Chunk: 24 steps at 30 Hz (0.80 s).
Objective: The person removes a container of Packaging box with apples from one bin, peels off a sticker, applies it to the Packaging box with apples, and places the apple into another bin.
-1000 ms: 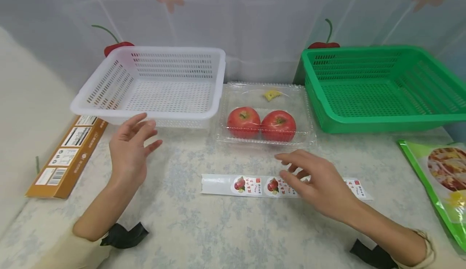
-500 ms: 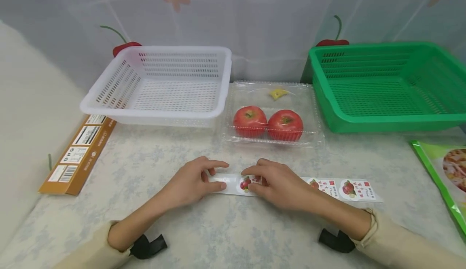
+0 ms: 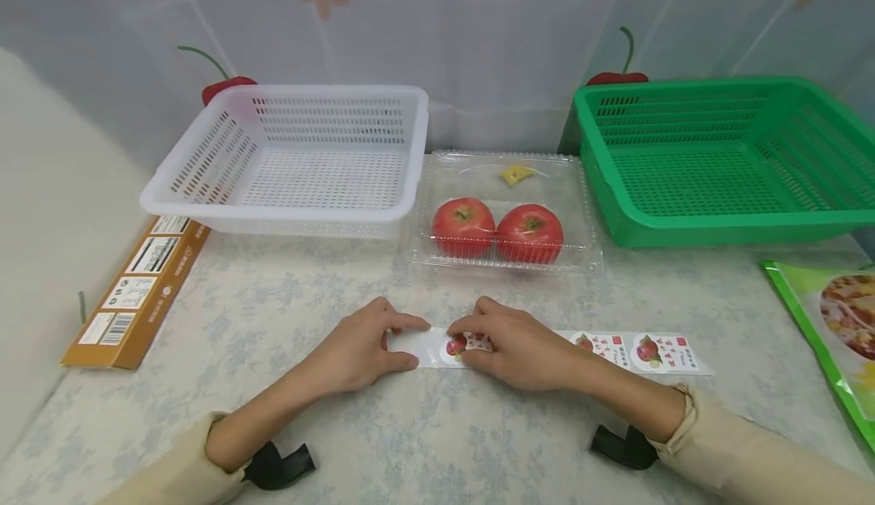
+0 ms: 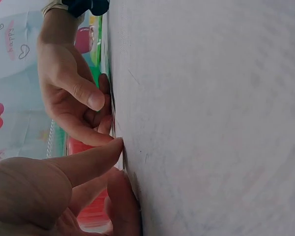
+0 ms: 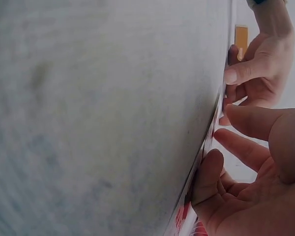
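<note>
A strip of sticker labels (image 3: 659, 353) printed with red fruit lies flat across the table. At its blank left end is my left hand (image 3: 362, 345), forefinger at the strip's far edge and thumb at its near edge. My right hand (image 3: 519, 345) covers part of the strip, with thumb and forefinger tips set apart on either side of a sticker (image 3: 456, 345). The right wrist view shows the right thumb (image 5: 246, 120) and forefinger low against the strip, the other fingers bent. In the left wrist view, the left thumb (image 4: 96, 157) is extended down to the table.
Behind the strip sits a clear plastic clamshell (image 3: 437, 178) holding two apples (image 3: 529, 233) and a small yellow piece (image 3: 516, 175). A white basket (image 3: 283, 220) stands left of it and a green basket (image 3: 724, 228) right. An orange box (image 3: 140, 292) and a green food bag (image 3: 830, 338) flank the table.
Both hands have come down from apart to the strip's left part, the left moving right and nearer, the right moving left. Over the last half second they have barely shifted.
</note>
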Available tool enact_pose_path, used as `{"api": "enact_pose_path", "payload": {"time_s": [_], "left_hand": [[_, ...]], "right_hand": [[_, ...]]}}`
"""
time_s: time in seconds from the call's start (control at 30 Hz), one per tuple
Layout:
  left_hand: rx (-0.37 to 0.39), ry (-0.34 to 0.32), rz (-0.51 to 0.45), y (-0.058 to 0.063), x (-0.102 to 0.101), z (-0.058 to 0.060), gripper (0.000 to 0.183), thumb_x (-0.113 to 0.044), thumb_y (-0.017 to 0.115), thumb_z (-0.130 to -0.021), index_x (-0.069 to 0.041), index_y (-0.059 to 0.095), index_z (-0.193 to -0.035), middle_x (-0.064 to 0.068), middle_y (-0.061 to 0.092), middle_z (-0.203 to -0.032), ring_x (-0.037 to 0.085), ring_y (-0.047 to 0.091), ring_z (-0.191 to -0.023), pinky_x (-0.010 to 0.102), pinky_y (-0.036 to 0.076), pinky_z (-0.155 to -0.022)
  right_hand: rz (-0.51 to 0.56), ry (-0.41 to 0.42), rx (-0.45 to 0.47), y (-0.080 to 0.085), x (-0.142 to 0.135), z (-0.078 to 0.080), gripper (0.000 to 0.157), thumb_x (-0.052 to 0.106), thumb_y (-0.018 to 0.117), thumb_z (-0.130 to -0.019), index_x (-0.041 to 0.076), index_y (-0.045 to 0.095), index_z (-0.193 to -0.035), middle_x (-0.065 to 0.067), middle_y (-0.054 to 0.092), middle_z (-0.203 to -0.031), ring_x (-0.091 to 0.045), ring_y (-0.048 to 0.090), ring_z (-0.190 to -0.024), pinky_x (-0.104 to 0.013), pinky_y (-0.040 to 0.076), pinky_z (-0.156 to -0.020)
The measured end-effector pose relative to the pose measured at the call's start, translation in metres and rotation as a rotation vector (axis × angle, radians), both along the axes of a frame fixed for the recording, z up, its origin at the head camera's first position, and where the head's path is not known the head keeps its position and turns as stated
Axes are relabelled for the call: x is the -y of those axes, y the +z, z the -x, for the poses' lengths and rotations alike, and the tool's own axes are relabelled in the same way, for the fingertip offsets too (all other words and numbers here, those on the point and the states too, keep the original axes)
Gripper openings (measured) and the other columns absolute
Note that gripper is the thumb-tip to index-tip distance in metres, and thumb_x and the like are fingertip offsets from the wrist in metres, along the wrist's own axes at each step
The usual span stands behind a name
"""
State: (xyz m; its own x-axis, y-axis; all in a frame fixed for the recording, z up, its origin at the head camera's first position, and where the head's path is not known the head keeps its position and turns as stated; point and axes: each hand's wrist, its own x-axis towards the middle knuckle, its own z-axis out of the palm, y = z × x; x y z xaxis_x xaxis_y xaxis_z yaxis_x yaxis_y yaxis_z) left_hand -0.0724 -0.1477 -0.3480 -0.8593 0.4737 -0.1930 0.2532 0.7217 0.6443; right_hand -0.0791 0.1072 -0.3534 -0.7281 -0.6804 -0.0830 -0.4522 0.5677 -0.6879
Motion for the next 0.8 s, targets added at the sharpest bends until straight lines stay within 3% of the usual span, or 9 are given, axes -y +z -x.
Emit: {"api": "enact_pose_path", "payload": {"time_s": [0.2,0.47,0.8], "left_hand": [[0.009,0.007,-0.008,-0.0002,0.0000,-0.0004,0.040,-0.018,0.080,-0.084,-0.020,0.071,-0.123,-0.001,0.048,-0.090,0.012,0.047,-0.066,0.027,0.041,-0.056],[-0.008,-0.021,-0.024,-0.0010,0.0012,-0.0001,0.040,-0.017,0.080,-0.085,-0.018,0.071,-0.123,0.000,0.047,-0.092,0.011,0.047,-0.065,0.026,0.041,-0.056],[-0.005,-0.022,-0.026,-0.0010,0.0010,-0.0004,0.041,-0.017,0.079,-0.085,-0.018,0.070,-0.124,0.000,0.047,-0.093,0.012,0.047,-0.066,0.027,0.042,-0.058]], "right_hand": [[0.005,0.006,0.004,-0.0003,0.0017,0.0017,0.018,0.018,0.069,-0.093,0.019,0.070,-0.111,0.007,0.049,-0.088,-0.009,0.047,-0.070,-0.027,0.044,-0.061],[0.001,0.002,-0.006,-0.0006,0.0022,0.0024,0.032,0.018,0.068,-0.094,0.013,0.068,-0.125,0.006,0.048,-0.086,-0.009,0.046,-0.069,-0.026,0.042,-0.058],[0.023,0.017,-0.040,-0.0026,0.0028,0.0035,0.016,0.017,0.067,-0.094,0.019,0.070,-0.110,0.007,0.049,-0.085,-0.009,0.046,-0.069,-0.026,0.043,-0.059]]}}
